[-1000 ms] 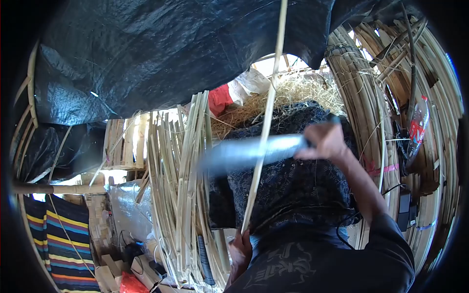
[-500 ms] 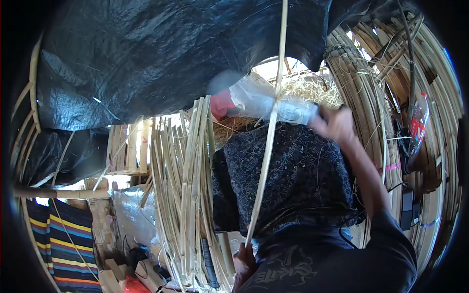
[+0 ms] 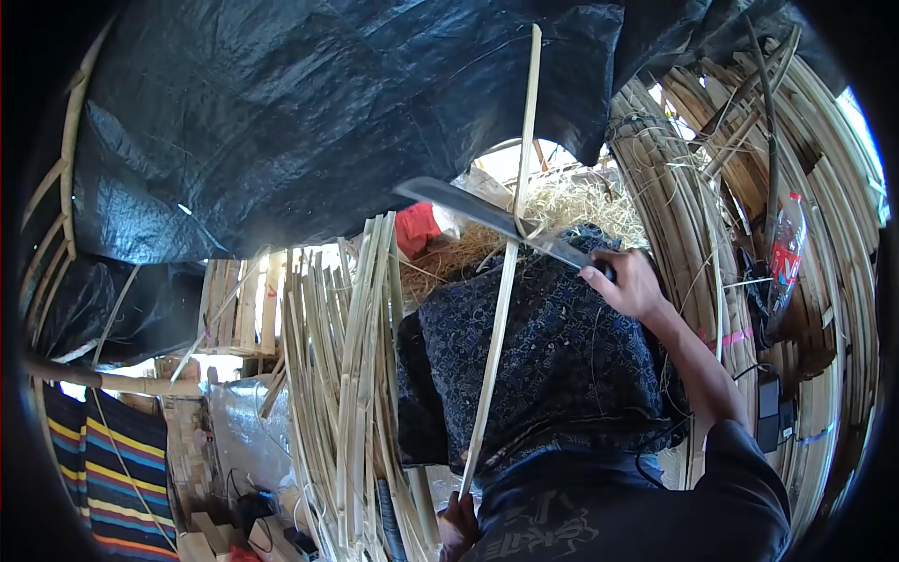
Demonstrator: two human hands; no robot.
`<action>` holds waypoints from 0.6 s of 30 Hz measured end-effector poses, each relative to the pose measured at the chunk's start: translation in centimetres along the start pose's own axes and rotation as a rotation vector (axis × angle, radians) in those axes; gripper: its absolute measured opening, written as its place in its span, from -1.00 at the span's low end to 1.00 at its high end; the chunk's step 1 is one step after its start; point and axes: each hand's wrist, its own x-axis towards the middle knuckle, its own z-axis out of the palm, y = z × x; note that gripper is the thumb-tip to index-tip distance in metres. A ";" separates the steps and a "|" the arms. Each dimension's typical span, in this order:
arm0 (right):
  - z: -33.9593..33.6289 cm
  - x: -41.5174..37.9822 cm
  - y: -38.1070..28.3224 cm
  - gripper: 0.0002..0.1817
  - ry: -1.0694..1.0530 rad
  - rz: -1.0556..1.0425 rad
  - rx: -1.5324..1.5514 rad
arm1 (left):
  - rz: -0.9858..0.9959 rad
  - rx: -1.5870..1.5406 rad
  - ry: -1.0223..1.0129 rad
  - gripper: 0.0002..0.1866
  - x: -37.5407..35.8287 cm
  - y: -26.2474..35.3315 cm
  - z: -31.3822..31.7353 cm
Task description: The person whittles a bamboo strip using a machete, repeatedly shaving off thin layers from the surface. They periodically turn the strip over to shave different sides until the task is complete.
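A long, pale bamboo strip [image 3: 499, 347] stands tilted in front of me, with its lower end in the closed fingers of my left hand [image 3: 457, 526]. My right hand [image 3: 629, 284] is wrapped around the dark handle of a machete [image 3: 468, 206]. Its broad blade points left and crosses the strip above mid-length, seemingly touching it. A small curl of bamboo shows where they cross. Beneath the strip, a dark patterned cloth [image 3: 552, 347] covers my lap.
Many split bamboo strips [image 3: 351, 375] stand on the left; tied bamboo bundles [image 3: 679, 206] rise on the right, near a plastic bottle [image 3: 787, 248]. Shavings [image 3: 590, 201] are heaped beyond the cloth. Dark plastic sheeting [image 3: 309, 122] hangs overhead. A striped cloth [image 3: 122, 468] hangs at left.
The machete, blurred by motion before, now shows sharply across the strip. My right hand has come lower and slightly left. The strip's top end has dropped into view.
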 end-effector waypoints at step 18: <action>-0.5 2.5 1.8 -0.25 0.283 -0.271 -0.557 | -0.066 0.021 -0.021 -0.77 -2.2 -2.2 0.7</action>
